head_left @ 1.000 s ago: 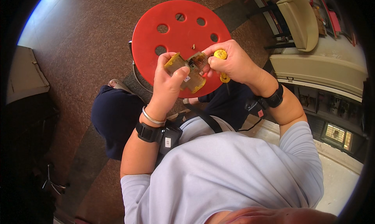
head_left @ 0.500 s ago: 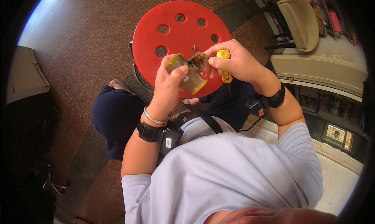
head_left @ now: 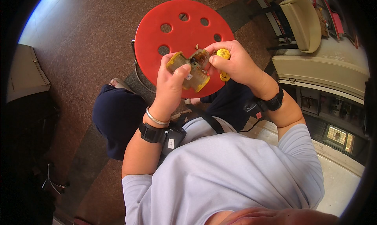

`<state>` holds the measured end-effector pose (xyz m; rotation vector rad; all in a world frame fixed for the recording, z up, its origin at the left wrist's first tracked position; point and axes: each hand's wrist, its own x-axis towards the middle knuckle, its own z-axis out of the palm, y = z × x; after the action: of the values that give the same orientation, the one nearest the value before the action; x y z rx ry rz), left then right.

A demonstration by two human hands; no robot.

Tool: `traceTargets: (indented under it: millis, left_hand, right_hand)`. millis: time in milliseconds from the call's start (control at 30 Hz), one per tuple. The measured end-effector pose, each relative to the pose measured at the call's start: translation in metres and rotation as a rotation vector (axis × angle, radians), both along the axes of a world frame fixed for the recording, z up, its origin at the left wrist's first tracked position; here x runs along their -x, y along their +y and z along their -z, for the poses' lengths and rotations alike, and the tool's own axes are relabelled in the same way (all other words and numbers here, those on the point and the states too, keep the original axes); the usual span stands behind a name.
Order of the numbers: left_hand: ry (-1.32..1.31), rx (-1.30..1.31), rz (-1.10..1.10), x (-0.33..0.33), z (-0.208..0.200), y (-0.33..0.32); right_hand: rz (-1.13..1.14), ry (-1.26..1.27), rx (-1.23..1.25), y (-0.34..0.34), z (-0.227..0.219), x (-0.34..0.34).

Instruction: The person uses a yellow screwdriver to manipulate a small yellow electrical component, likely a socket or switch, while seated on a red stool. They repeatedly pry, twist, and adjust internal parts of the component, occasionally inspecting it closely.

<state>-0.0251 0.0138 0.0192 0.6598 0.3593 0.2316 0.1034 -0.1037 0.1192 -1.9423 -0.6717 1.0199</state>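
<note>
My left hand point(head_left: 170, 78) is closed around a greyish, see-through plastic housing point(head_left: 195, 81) with yellow edges, its thumb pressed on top. At the housing's far end sits a block with copper-brown parts point(head_left: 200, 58) and a dark round piece beside it. My right hand point(head_left: 240, 66) pinches with thumb and fingers at the right side of this block. Tucked in the same hand is a yellow-handled screwdriver point(head_left: 223, 54), pointing down toward my lap. Whether the right fingertips also hold a small part is hidden. Both hands are above a red round stool point(head_left: 182, 38).
On the stool top, just beyond the housing, lies a small brown scrap point(head_left: 196, 47). The stool has several round holes. A cream chair point(head_left: 302, 23) stands at the far right, near a cream cabinet edge point(head_left: 318, 74). Brown speckled floor point(head_left: 86, 40) spreads to the left.
The right hand and screwdriver have tilted slightly, so the screwdriver's lower end shows less. The housing has shifted a little; both grips stay the same.
</note>
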Motion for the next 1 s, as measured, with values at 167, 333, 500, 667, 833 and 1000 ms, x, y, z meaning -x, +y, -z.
traceTargets:
  millis: [167, 333, 500, 667, 833, 1000]
  left_hand:
    - [0.004, 0.0, -0.018, 0.0, -0.002, -0.002]
    - [-0.001, -0.038, -0.036, 0.0, 0.002, -0.002]
    - [0.0, -0.047, -0.034, 0.0, 0.002, -0.003]
    - [0.008, 0.044, -0.025, -0.001, 0.004, -0.003]
    - [-0.026, 0.09, -0.033, -0.001, 0.004, -0.003]
    - [-0.05, 0.065, -0.048, -0.001, 0.004, -0.004]
  right_hand:
    - [0.033, -0.034, -0.023, -0.002, 0.01, 0.001]
    - [0.049, -0.046, -0.022, 0.0, 0.012, 0.003]
    - [0.058, -0.042, -0.025, 0.0, 0.011, 0.004]
    - [0.015, -0.064, -0.018, 0.0, 0.009, 0.003]
    - [-0.007, -0.04, -0.023, 0.002, 0.004, 0.004]
    - [0.032, -0.076, -0.132, 0.003, 0.011, 0.007]
